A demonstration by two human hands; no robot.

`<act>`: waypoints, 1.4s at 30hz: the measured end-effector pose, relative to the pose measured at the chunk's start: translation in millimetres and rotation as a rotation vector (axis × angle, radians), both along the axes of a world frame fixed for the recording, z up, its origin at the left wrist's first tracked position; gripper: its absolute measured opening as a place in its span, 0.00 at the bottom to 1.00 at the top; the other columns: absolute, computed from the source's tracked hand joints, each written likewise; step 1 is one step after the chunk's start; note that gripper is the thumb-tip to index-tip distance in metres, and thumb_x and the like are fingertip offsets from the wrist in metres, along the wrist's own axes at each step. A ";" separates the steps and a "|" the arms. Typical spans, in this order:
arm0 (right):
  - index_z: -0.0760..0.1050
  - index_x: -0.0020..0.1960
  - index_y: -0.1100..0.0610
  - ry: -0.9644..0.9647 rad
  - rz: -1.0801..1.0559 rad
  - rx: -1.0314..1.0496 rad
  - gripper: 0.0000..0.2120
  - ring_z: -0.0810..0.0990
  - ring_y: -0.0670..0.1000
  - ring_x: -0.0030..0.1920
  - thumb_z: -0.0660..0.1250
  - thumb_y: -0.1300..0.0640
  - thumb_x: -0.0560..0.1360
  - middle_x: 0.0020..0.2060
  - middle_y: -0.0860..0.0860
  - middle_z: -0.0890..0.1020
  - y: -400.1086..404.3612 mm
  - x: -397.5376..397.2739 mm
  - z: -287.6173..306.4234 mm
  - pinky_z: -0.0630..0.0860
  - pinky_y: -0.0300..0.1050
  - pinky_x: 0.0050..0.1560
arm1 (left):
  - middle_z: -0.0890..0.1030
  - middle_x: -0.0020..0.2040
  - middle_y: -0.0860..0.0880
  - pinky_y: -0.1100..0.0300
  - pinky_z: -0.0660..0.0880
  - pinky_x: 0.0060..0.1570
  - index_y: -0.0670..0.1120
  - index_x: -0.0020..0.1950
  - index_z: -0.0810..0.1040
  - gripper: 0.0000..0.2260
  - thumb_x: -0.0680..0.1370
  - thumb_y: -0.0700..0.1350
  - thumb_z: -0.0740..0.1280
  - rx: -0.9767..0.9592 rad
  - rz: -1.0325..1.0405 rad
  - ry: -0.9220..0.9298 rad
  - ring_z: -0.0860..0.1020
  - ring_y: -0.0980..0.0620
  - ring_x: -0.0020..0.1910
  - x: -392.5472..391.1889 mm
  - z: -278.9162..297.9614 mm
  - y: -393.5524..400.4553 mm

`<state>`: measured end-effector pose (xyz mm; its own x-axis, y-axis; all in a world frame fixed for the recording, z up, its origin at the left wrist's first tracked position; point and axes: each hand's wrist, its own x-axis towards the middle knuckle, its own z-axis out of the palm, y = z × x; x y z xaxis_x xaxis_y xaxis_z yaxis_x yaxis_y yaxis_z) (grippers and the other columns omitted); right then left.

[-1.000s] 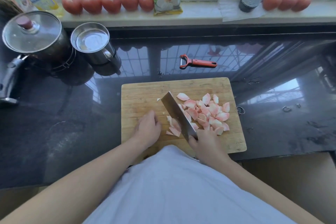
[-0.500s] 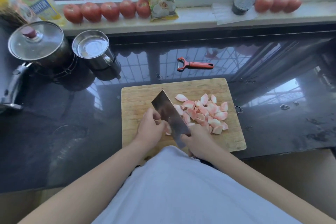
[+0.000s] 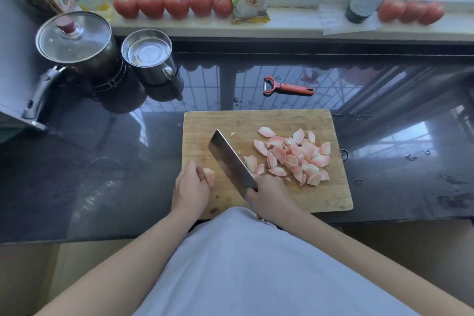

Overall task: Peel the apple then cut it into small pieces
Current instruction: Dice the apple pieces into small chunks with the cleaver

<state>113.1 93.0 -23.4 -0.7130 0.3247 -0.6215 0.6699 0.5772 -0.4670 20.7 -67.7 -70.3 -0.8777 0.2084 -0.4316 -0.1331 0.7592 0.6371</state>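
A wooden cutting board (image 3: 269,120) is seen on a dark glossy countertop (image 3: 102,161). A cleaver (image 3: 230,159) is gripped by the right hand (image 3: 269,196), its blade angled up and to the left over the board. A pink-white apple chunk (image 3: 209,176) is held at the board's left edge by the left hand (image 3: 191,188). A pile of cut apple pieces (image 3: 295,155) is spread right of the blade. A red peeler (image 3: 287,87) is laid beyond the board.

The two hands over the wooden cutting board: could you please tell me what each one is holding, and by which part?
The right hand grips the steel cleaver by its handle; the left hand holds a pink-white apple piece at its fingers.
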 end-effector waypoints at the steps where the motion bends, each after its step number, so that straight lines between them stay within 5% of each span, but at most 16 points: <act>1: 0.70 0.38 0.51 -0.013 -0.004 0.009 0.08 0.83 0.57 0.34 0.58 0.55 0.75 0.35 0.56 0.81 -0.5 3.9 -0.6 0.82 0.52 0.37 | 0.77 0.47 0.57 0.54 0.68 0.42 0.49 0.45 0.71 0.08 0.77 0.37 0.57 -0.035 -0.052 0.024 0.75 0.49 0.49 0.1 1.1 -2.4; 6: 0.77 0.45 0.57 -0.049 -0.052 0.080 0.10 0.82 0.57 0.38 0.59 0.55 0.77 0.40 0.54 0.82 10.3 19.9 -17.7 0.82 0.54 0.39 | 0.72 0.64 0.54 0.52 0.72 0.52 0.52 0.68 0.75 0.15 0.82 0.45 0.59 -0.171 -0.391 0.140 0.76 0.46 0.56 -16.6 -0.8 -9.4; 10: 0.80 0.55 0.56 0.055 -0.070 0.245 0.11 0.79 0.57 0.47 0.61 0.55 0.79 0.50 0.53 0.81 44.8 24.4 -17.1 0.77 0.47 0.39 | 0.72 0.50 0.54 0.53 0.76 0.47 0.52 0.46 0.77 0.07 0.82 0.44 0.63 -0.332 -0.857 0.283 0.74 0.48 0.47 -39.1 -1.7 -9.8; 15: 0.79 0.51 0.55 0.058 -0.020 0.273 0.09 0.78 0.54 0.45 0.60 0.55 0.80 0.43 0.47 0.77 52.7 25.0 -8.5 0.78 0.49 0.41 | 0.73 0.46 0.50 0.57 0.71 0.42 0.50 0.44 0.71 0.07 0.81 0.43 0.67 -0.476 -0.979 0.182 0.72 0.52 0.41 -52.5 10.3 11.7; 19: 0.77 0.58 0.55 0.108 -0.027 0.335 0.11 0.71 0.58 0.55 0.60 0.54 0.81 0.59 0.51 0.74 34.7 35.8 -5.2 0.69 0.47 0.41 | 0.70 0.51 0.49 0.54 0.74 0.46 0.47 0.51 0.75 0.06 0.82 0.48 0.68 -0.608 -1.028 0.112 0.75 0.47 0.47 -53.3 10.9 14.1; 22: 0.73 0.41 0.54 0.128 -0.066 0.266 0.10 0.77 0.57 0.41 0.60 0.54 0.80 0.36 0.47 0.76 29.8 45.5 -4.7 0.66 0.43 0.30 | 0.72 0.50 0.49 0.53 0.73 0.45 0.47 0.52 0.74 0.09 0.85 0.51 0.61 -0.530 -0.879 0.168 0.77 0.47 0.47 -45.5 9.6 10.9; 24: 0.70 0.37 0.53 0.142 -0.095 0.254 0.11 0.74 0.53 0.33 0.62 0.55 0.79 0.29 0.46 0.72 27.9 49.6 -6.4 0.60 0.41 0.27 | 0.76 0.49 0.48 0.52 0.71 0.43 0.47 0.51 0.73 0.09 0.86 0.51 0.59 -0.412 -0.651 0.122 0.76 0.47 0.46 -32.1 12.8 15.1; 27: 0.70 0.36 0.53 0.162 -0.126 0.213 0.12 0.74 0.53 0.32 0.62 0.57 0.79 0.29 0.47 0.73 20.9 50.5 -6.1 0.64 0.44 0.28 | 0.77 0.45 0.49 0.54 0.70 0.37 0.49 0.51 0.71 0.07 0.85 0.51 0.61 -0.280 -0.368 -0.060 0.76 0.50 0.42 -6.8 10.9 27.8; 30: 0.66 0.32 0.51 0.119 -0.116 0.156 0.17 0.77 0.57 0.32 0.61 0.56 0.79 0.28 0.49 0.73 13.1 49.1 -6.8 0.74 0.49 0.32 | 0.81 0.47 0.47 0.49 0.81 0.42 0.51 0.49 0.72 0.10 0.84 0.55 0.58 -0.143 -0.153 -0.228 0.82 0.46 0.43 10.3 0.0 33.4; 33: 0.64 0.29 0.50 0.076 -0.081 0.133 0.20 0.74 0.55 0.30 0.60 0.56 0.80 0.27 0.50 0.71 3.1 46.6 -7.4 0.68 0.46 0.30 | 0.84 0.45 0.46 0.44 0.84 0.45 0.49 0.51 0.77 0.16 0.83 0.58 0.55 -0.097 -0.081 -0.295 0.85 0.44 0.40 7.7 -3.8 30.9; 36: 0.62 0.30 0.51 0.065 -0.043 0.143 0.20 0.71 0.53 0.31 0.60 0.55 0.80 0.27 0.49 0.70 -7.7 42.6 -8.7 0.61 0.45 0.28 | 0.85 0.43 0.44 0.47 0.86 0.43 0.46 0.49 0.82 0.16 0.85 0.49 0.56 -0.041 -0.051 -0.419 0.86 0.45 0.38 3.0 10.2 33.1; 42: 0.60 0.30 0.52 0.132 0.052 0.203 0.20 0.70 0.55 0.31 0.59 0.58 0.79 0.25 0.48 0.67 -19.5 41.8 -9.3 0.58 0.39 0.26 | 0.83 0.44 0.38 0.50 0.85 0.37 0.41 0.53 0.79 0.10 0.85 0.41 0.59 0.079 0.045 -0.584 0.85 0.42 0.38 1.0 9.4 37.8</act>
<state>154.9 73.6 -32.7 -0.8028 0.3940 -0.4476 0.5776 0.7001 -0.4197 21.7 -29.9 -60.9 -0.5081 0.2281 -0.8305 -0.5095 0.6979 0.5034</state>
